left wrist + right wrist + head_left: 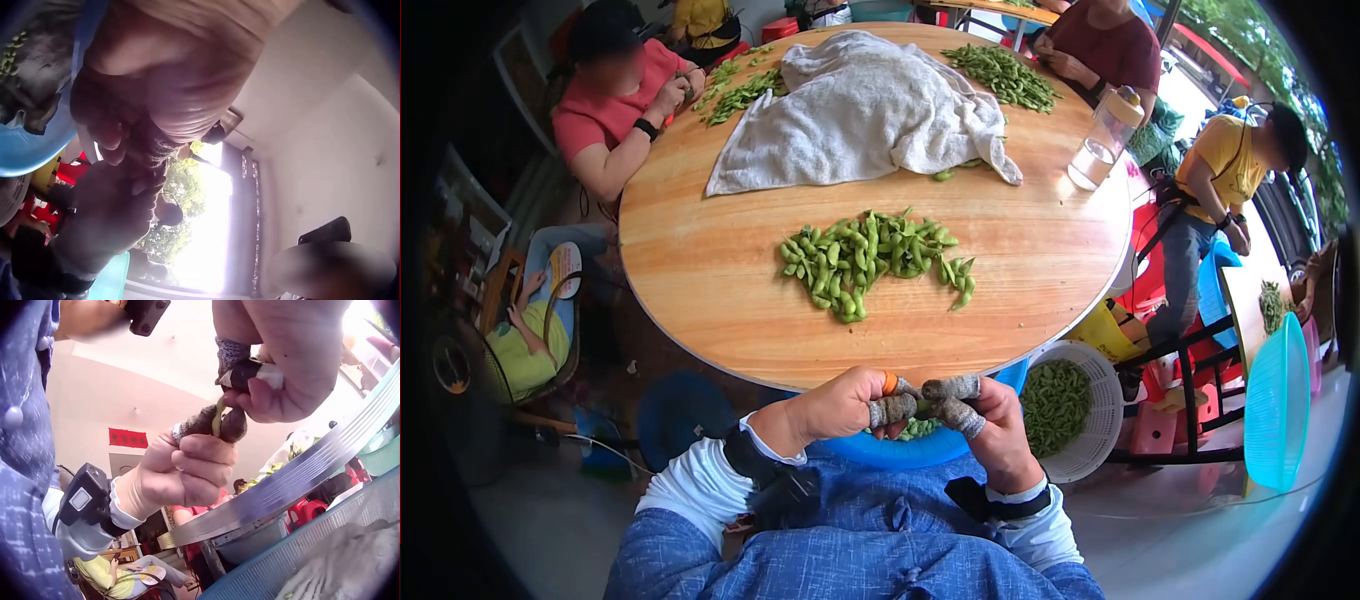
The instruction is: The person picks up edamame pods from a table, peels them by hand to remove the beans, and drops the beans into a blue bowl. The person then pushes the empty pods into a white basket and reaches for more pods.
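Observation:
Both hands meet over the blue tub at the table's front edge, with knitted covers on several fingers. In the right wrist view, my left hand (194, 465) pinches a green edamame pod (218, 417) between covered thumb and finger. My right hand (1000, 425) has its curled fingertips at the upper end of the same pod. Seen from the head, the left hand (835, 405) comes in from the left and the fingers hide most of the pod. A loose pile of edamame pods (860, 255) lies on the table beyond the hands.
The blue tub (890, 458) holds green beans under the hands. A white basket (1110, 400) of pods stands at the right. On the round table (700, 290) lie a grey towel (870, 110) and a water bottle (1105, 140). Other people sit around it.

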`<control>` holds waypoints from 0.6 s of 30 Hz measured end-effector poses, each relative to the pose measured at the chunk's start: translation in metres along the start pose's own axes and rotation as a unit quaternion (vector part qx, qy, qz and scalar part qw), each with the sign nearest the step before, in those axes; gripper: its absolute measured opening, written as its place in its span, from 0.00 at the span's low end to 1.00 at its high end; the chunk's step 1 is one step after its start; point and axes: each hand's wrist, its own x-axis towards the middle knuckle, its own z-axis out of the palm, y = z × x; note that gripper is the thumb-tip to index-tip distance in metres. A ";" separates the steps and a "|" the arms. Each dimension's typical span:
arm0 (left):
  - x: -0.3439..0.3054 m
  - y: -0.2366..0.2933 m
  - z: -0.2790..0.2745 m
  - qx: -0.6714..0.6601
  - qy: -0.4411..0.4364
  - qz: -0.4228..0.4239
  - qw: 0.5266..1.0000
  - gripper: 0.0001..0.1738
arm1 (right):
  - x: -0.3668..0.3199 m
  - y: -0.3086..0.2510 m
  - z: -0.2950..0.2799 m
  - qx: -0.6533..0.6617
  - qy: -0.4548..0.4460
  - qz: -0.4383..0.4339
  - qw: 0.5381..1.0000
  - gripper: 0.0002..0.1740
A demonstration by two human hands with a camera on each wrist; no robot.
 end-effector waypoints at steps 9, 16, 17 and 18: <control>-0.009 -0.001 0.023 0.049 0.136 0.099 0.985 0.12 | -0.010 -0.006 0.013 -0.067 0.094 0.013 0.993 0.13; -0.009 0.003 0.035 0.368 0.220 0.221 0.876 0.13 | -0.018 -0.005 0.015 -0.028 0.074 0.049 0.996 0.12; -0.009 0.001 0.033 0.409 0.216 0.215 0.860 0.14 | -0.018 -0.005 0.016 -0.028 0.074 0.049 0.996 0.12; -0.010 -0.003 0.029 0.449 0.212 0.208 0.843 0.15 | -0.018 -0.006 0.016 -0.028 0.075 0.051 0.995 0.12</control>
